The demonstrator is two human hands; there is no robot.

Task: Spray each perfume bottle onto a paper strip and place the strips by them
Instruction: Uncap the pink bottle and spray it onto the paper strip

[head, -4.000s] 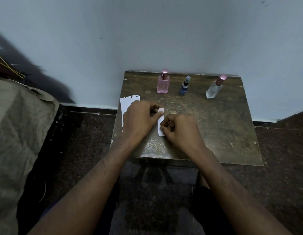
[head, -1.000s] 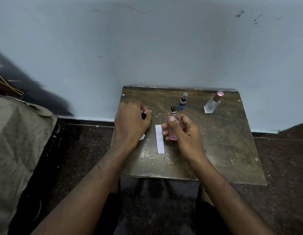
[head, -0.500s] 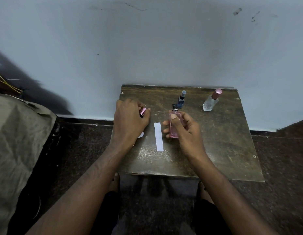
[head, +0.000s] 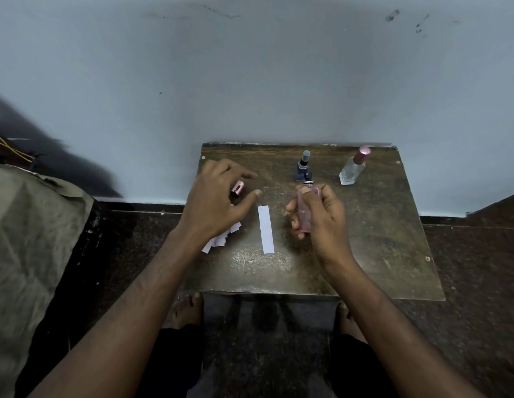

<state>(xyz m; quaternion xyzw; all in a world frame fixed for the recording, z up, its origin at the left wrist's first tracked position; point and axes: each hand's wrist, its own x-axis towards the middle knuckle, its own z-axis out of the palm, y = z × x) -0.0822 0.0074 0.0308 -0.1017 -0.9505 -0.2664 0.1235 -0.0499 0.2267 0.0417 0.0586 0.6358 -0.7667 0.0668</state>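
Note:
My right hand (head: 322, 222) grips the pink perfume bottle (head: 306, 211) upright over the small brown table (head: 379, 239). The bottle's cap is off, its black nozzle is bare, and my thumb lies on its front. A single white paper strip (head: 266, 229) lies flat just left of the bottle. My left hand (head: 212, 205) hovers at the table's left with its fingers spread. The pink cap (head: 237, 189) shows in the gap between its thumb and index finger. More strips (head: 221, 239) lie fanned under that wrist. A blue bottle (head: 302, 168) and a clear bottle with a pink cap (head: 352, 170) stand at the back.
The table stands against a pale blue wall (head: 250, 81). A bulk covered in olive cloth (head: 34, 239) fills the left side. My bare feet (head: 187, 308) rest on the dark floor under the table's front edge.
My left hand's fingers have spread out from around the pink cap. My right hand keeps the uncapped pink bottle in much the same place beside the strip.

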